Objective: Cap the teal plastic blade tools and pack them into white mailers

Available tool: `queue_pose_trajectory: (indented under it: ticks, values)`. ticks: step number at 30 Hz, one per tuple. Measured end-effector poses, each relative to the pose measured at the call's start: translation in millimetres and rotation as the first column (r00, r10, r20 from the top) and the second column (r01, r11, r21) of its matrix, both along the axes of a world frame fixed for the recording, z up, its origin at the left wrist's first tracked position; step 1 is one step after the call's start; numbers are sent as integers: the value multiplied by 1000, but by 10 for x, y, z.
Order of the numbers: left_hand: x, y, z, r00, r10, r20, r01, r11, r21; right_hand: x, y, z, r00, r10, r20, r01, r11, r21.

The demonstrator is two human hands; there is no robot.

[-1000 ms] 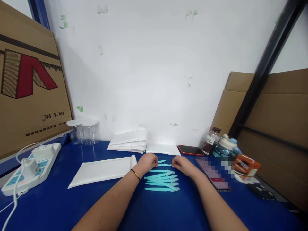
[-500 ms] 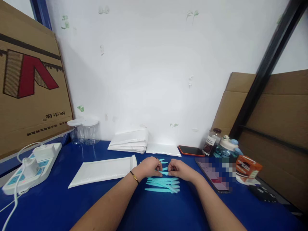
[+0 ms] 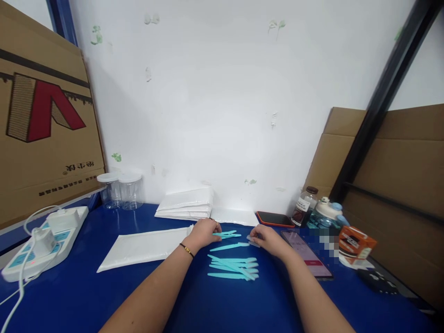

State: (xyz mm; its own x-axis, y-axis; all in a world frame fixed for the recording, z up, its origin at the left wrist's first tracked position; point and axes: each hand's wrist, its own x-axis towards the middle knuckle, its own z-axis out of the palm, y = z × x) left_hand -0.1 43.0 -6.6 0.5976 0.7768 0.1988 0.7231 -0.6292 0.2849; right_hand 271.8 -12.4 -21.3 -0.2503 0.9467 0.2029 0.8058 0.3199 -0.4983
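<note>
Several turquoise eyebrow razors (image 3: 233,267) lie in a loose, partly crossed group on the blue table. Another eyebrow razor (image 3: 229,247) lies singly behind them, its blade end pointing right. My left hand (image 3: 206,231) is closed at the handle ends of a few more razors (image 3: 227,234) at the back. Opposite it, my right hand (image 3: 266,239) has its fingers closed on small clear pieces that look like blade caps (image 3: 254,242). How many pieces are in the fingers I cannot tell.
A white padded mailer (image 3: 144,249) lies to the left, with stacked mailers (image 3: 185,203) by the wall. Two clear jars (image 3: 131,192) and a power strip (image 3: 65,236) are further left. On the right are phones (image 3: 275,218), bottles (image 3: 305,206) and an orange box (image 3: 357,243).
My hands have moved apart, left hand leftward and back, right hand slightly right. The razor formerly between them now lies on the table, and clear pieces show at my right fingers.
</note>
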Motion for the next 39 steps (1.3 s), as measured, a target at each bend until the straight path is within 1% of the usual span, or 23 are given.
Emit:
queue_pose_trajectory:
  ticks: [2, 4, 6, 8, 10, 12, 16, 18, 19, 21, 23, 25, 28, 30, 32, 34, 37, 39]
  values:
    - [39, -42, -8, 999, -35, 27, 35, 999, 5, -101, -19, 14, 998, 59, 34, -60, 998, 33]
    - [108, -101, -12, 996, -86, 27, 86, 996, 1, -219, -38, 19, 994, 92, 58, -94, 995, 29]
    - [183, -156, -17, 991, -137, -5, 137, 991, -1, -312, -48, 12, 993, 102, 55, -103, 995, 16]
    - [241, -187, -26, 987, -157, -38, 156, 988, -13, -354, -47, -3, 994, 100, 36, -99, 995, -21]
    - [258, -181, -34, 987, -149, -56, 147, 988, -40, -338, -37, -21, 995, 94, 13, -93, 992, -83]
    - [223, -140, -37, 991, -117, -59, 114, 992, -56, -268, -22, -35, 997, 81, -5, -81, 989, -123]
    - [62, -19, -27, 998, -41, -38, 38, 996, -84, -83, -22, -14, 998, 4, -62, -12, 991, -136]
    - [8, 12, -22, 999, -37, -2, 36, 995, -96, -43, -51, 28, 995, -4, -101, -11, 990, -141]
    - [0, 13, -18, 999, -42, 20, 43, 995, -93, -46, -72, 54, 994, 19, -109, -34, 990, -139]
    - [19, -16, -9, 997, -63, 53, 67, 994, -81, -88, -120, 100, 990, 106, -90, -119, 980, -160]
    - [71, -76, 3, 993, -100, 69, 106, 990, -91, -159, -160, 127, 980, 195, -46, -201, 954, -224]
    - [133, -149, 15, 985, -160, 71, 168, 976, -137, -235, -183, 129, 972, 233, -13, -227, 932, -284]
    - [205, -233, 24, 968, -247, 50, 252, 950, -184, -317, -183, 105, 984, 178, -18, -176, 940, -292]
    - [217, -243, 29, 968, -250, 20, 249, 952, -180, -331, -166, 88, 990, 135, -45, -142, 948, -286]
    - [190, -209, 41, 976, -217, -14, 212, 964, -160, -296, -139, 74, 991, 114, -69, -128, 954, -272]
    - [129, -146, 65, 987, -156, -40, 151, 982, -115, -215, -108, 65, 993, 88, -81, -106, 964, -245]
    - [28, -70, 115, 997, -56, -58, 53, 997, -49, -82, -84, 73, 998, -7, -59, -4, 982, -190]
    - [2, -69, 145, 998, -52, -33, 51, 998, -37, -48, -106, 101, 997, -31, -73, 19, 987, -158]
